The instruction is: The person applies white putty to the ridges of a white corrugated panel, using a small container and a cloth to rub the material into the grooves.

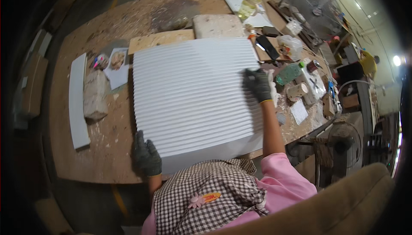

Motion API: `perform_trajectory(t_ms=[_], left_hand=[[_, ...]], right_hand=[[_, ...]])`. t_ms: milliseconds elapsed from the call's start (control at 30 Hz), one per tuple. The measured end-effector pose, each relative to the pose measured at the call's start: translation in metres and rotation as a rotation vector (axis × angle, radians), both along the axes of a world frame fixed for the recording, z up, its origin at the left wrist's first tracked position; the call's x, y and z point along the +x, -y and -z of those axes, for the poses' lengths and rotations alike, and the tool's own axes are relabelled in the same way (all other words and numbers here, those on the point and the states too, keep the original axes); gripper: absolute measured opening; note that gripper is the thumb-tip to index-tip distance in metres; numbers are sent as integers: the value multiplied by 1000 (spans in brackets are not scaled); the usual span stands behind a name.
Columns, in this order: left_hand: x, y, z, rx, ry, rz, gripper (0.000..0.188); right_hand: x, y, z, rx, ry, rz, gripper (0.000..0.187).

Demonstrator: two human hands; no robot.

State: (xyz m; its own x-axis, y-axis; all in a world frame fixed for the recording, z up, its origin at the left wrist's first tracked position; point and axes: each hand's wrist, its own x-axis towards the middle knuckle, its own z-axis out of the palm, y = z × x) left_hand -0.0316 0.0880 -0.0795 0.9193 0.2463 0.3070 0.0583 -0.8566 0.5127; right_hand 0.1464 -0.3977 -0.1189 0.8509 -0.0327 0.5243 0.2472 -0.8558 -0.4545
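Note:
A large white panel with a ribbed top lies across the worktable, its ridges running from side to side. Its smooth near side faces me. My left hand, in a dark grey glove, rests at the panel's near left corner with its fingers stretched out. Over the right part of the ribs, close to the edge, is my right hand in a matching glove with a yellow cuff. Its fingers are curled in, and whatever they hold, if anything, is hidden. Behind the panel sit a pale worn block and a wooden board.
A white strip and a stained block lie on the worktable at left. Crowding the right side are a black phone, a green bottle, a paper cup and a paper note. A fan stands beyond.

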Motion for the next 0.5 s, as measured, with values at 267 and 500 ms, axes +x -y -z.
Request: perform_trajectory(t_ms=[267, 500], left_hand=[[-2, -3, -4, 76, 34, -64, 43], [-4, 0, 4, -124, -53, -147, 48]], right_hand=[[0, -13, -33, -276, -112, 174, 24], [9, -275, -39, -269, -178, -329, 6]])
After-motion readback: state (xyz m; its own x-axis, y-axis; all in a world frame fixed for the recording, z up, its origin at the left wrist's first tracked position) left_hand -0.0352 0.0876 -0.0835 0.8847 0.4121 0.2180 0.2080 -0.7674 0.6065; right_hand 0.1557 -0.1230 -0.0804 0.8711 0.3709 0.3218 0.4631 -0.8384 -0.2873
